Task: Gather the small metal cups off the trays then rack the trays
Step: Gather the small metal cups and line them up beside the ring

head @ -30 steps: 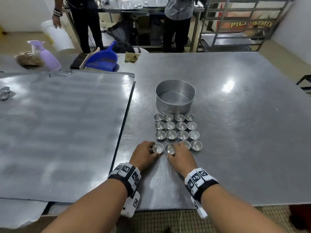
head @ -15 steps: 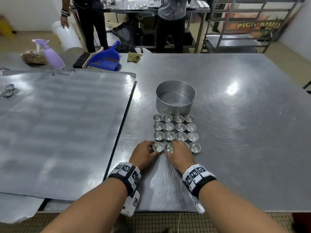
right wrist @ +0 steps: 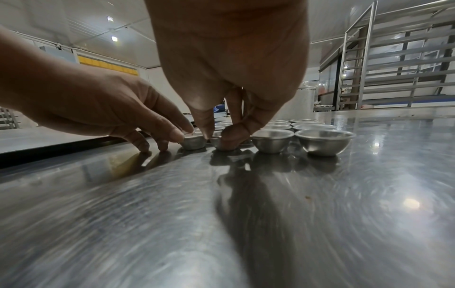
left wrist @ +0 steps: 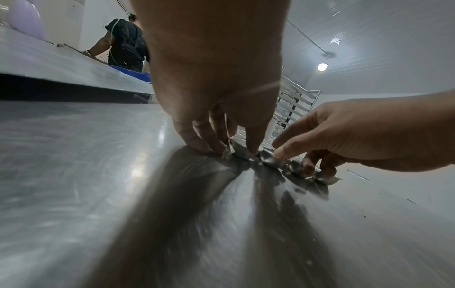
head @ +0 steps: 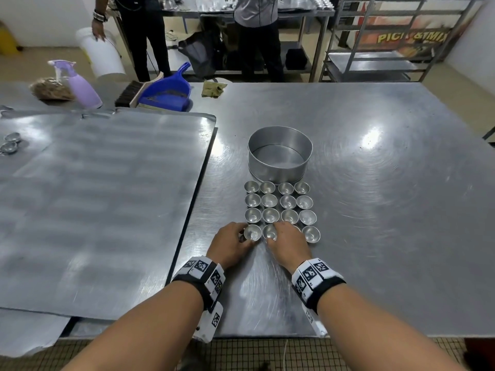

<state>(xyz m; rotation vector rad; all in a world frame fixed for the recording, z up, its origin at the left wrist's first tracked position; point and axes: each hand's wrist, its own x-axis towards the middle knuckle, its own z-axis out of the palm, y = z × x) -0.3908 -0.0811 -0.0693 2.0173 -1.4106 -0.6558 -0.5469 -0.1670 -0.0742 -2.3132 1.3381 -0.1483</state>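
Observation:
Several small metal cups (head: pixel 288 202) stand in a square block on the steel table (head: pixel 388 210), right in front of a round metal tin (head: pixel 280 167). My left hand (head: pixel 242 234) pinches the near-left cup (head: pixel 252 232) between thumb and fingers; in the left wrist view that cup (left wrist: pixel 240 151) sits between the fingertips. My right hand (head: pixel 278 231) pinches the second cup of the near row (right wrist: pixel 221 143) and hides most of the third one in the head view. A big flat tray (head: pixel 107 196) lies to the left, with two more cups (head: pixel 9 143) at its far left edge.
A blue dustpan (head: pixel 167 93), a brush (head: pixel 128 95), a purple spray bottle (head: pixel 80 87) and a cloth (head: pixel 214 88) lie at the table's far edge. Two people stand behind it, one by a white bucket (head: pixel 103 53). A metal rack (head: pixel 375 49) stands at the back right.
Both hands have crept slightly forward along the near row of cups, and my right fingers now cover the third cup. The cups have hardly moved.

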